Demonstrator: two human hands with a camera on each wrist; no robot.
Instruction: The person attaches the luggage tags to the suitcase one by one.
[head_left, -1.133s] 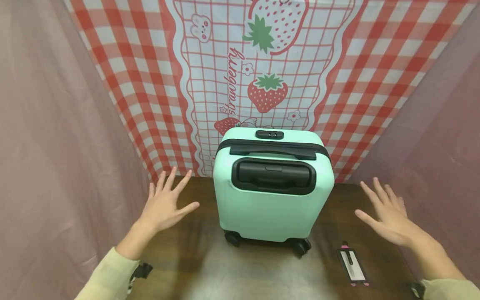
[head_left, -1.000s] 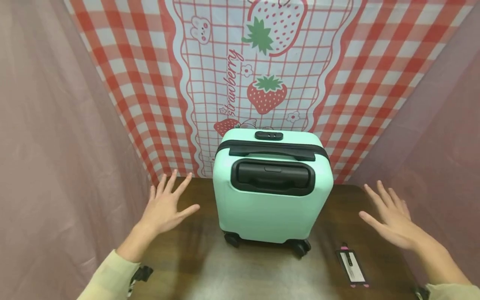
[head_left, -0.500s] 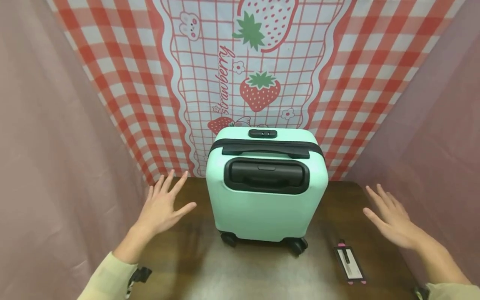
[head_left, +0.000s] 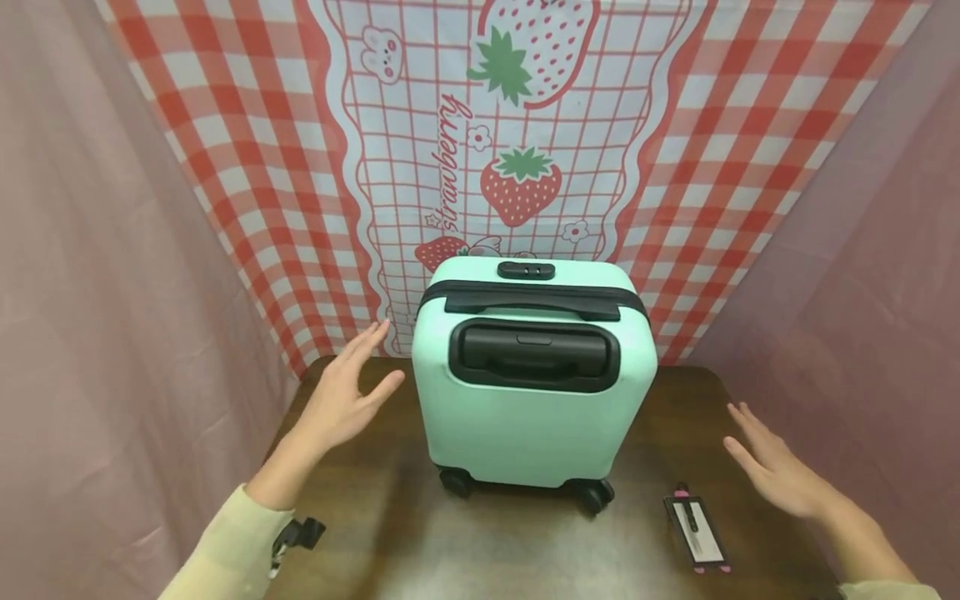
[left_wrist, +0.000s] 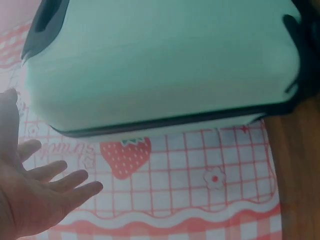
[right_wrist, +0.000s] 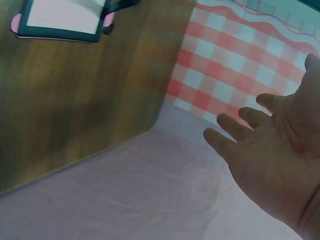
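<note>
A mint-green suitcase [head_left: 525,433] stands upright on its black wheels near the back of the table. Its black pull handle [head_left: 534,350] sits down in its recess, and a black combination lock [head_left: 526,271] shows on the far top edge. To its left my left hand [head_left: 341,400] hovers with fingers extended, apart from the case. Over the table's right side my right hand [head_left: 780,475] is held up, fingers straight and touching nothing. Nearest to it lies a luggage tag [head_left: 696,531] with a dark frame, pink corners and a black strap.
The brown wooden table [head_left: 487,558] carries the suitcase and tag. Behind it hangs a red-and-white checked strawberry cloth [head_left: 697,167]. Pink curtains [head_left: 112,292] close in both sides. A black strap-like piece [head_left: 303,532] shows at my left sleeve.
My left hand has moved slightly toward the suitcase, its fingers drawn closer together. My right hand has sunk a little, its fingers also closer together. Suitcase and tag stay in place.
</note>
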